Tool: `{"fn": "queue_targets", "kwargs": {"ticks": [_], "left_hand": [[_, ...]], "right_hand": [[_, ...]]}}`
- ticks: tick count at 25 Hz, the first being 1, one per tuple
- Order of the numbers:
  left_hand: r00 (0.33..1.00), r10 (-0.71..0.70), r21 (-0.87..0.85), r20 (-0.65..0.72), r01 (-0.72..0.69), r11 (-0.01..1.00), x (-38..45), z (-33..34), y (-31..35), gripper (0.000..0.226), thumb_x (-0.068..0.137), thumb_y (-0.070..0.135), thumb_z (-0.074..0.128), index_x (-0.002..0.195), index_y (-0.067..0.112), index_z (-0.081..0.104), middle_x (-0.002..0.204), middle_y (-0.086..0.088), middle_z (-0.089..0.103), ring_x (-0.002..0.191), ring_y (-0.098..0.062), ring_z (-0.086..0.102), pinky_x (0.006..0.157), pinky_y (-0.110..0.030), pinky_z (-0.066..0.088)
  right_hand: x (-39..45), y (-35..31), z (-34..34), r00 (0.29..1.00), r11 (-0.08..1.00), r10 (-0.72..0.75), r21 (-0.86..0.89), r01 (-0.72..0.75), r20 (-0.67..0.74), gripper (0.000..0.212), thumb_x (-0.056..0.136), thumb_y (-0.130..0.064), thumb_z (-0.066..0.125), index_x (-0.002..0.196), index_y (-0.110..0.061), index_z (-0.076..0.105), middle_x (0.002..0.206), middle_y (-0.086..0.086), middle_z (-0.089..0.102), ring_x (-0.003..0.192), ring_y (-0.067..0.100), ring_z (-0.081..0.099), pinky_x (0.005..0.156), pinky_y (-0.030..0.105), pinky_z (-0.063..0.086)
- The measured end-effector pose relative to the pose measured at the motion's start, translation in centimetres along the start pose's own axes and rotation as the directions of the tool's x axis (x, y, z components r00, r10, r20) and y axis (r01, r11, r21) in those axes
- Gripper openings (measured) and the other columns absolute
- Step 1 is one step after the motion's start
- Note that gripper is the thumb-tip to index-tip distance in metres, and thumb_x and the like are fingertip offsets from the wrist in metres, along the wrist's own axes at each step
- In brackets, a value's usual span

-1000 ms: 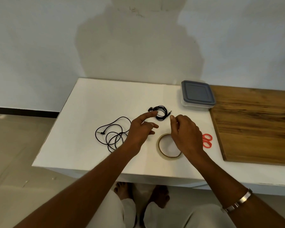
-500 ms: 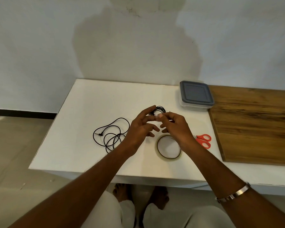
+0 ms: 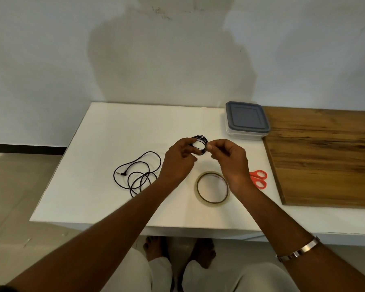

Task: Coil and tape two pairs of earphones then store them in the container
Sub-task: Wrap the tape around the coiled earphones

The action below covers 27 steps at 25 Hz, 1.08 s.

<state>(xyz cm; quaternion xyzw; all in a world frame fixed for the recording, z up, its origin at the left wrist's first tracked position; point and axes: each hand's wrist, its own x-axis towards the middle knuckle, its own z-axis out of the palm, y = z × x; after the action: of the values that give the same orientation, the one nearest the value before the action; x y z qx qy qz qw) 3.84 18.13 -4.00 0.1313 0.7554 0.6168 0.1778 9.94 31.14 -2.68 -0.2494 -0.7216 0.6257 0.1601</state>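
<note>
While both hands are meeting at the centre of the frame above the white table [image 3: 105,148], the left hand [image 3: 178,160] is holding the coiled earphones [image 3: 200,142] with its fingers curled into the loops. The right hand [image 3: 230,158] is pinching the coil's right edge between thumb and fingertips. The second earphones [image 3: 136,174] are lying loose and uncoiled at centre left. The tape roll [image 3: 212,187] is lying flat below the right hand, with orange scissors [image 3: 258,179] just beside it to the right. The lidded container [image 3: 247,120] is sitting closed at upper right, touching the wooden board [image 3: 325,157].
</note>
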Motion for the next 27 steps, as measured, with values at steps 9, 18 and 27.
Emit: {"fn": "queue_targets", "kwargs": {"ticks": [9, 18, 27], "left_hand": [[0.954, 0.156, 0.884, 0.257, -0.297, 0.360, 4.0, 2.5, -0.6, 0.045, 0.089, 0.041, 0.059, 0.125, 0.015, 0.056, 0.134, 0.000, 0.050, 0.130, -0.022, 0.034, 0.107, -0.041, 0.021], [0.951, 0.162, 0.941, 0.263, -0.289, 0.174, 4.9, 3.9, 0.0, 0.027, 0.086, 0.004, 0.048, 0.112, 0.010, 0.054, 0.113, -0.007, 0.057, 0.115, -0.026, 0.041, 0.093, -0.040, 0.030], [0.982, 0.091, 0.742, 0.164, -0.183, 0.645, 6.3, 1.1, 0.1, 0.019, 0.099, 0.014, 0.038, 0.114, 0.012, 0.049, 0.107, -0.006, 0.062, 0.107, -0.024, 0.048, 0.081, -0.035, 0.023]], "right_hand": [[0.1, 1.0, -2.5, 0.991, 0.976, 0.132, 0.174, -0.129, -0.004, 0.014, 0.087, -0.006, 0.063, 0.098, -0.015, 0.068, 0.086, 0.006, 0.071, 0.075, 0.017, 0.067, 0.072, 0.023, 0.058], [0.4, 1.6, -3.0, 0.987, 0.966, 0.158, 0.200, -0.161, 0.032, 0.020, 0.089, -0.005, 0.061, 0.103, -0.018, 0.068, 0.092, 0.007, 0.072, 0.083, 0.020, 0.069, 0.076, 0.027, 0.059], [0.5, 0.9, -2.6, 0.987, 0.957, 0.156, 0.244, -0.160, 0.034, 0.022, 0.089, -0.002, 0.060, 0.106, -0.013, 0.068, 0.089, 0.007, 0.072, 0.079, 0.019, 0.068, 0.074, 0.025, 0.058]]}}
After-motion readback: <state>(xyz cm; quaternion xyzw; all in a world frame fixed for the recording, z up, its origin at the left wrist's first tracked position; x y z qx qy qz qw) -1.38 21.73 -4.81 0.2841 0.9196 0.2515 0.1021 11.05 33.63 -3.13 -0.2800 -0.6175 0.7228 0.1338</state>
